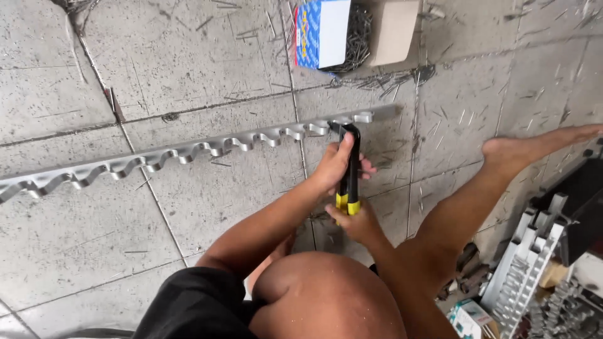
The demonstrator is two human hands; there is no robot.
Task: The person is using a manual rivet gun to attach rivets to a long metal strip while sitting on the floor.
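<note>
I saw both hands clamped on the riveter (348, 169): left hand (334, 164) nearer its head, right hand (353, 221) at six o'clock. The scalloped aluminium strip (188, 152) ran nine-to-three, meeting its nose.

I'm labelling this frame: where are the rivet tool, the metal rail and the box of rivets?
rivet tool (349, 169), head view, on its black body.
metal rail (188, 150), head view, on its scalloped middle.
box of rivets (320, 31), head view, on its blue-and-white flap.

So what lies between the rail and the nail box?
Head view: bare tiled floor with loose nails scattered near the nail box; nothing else up to the rail.
</note>
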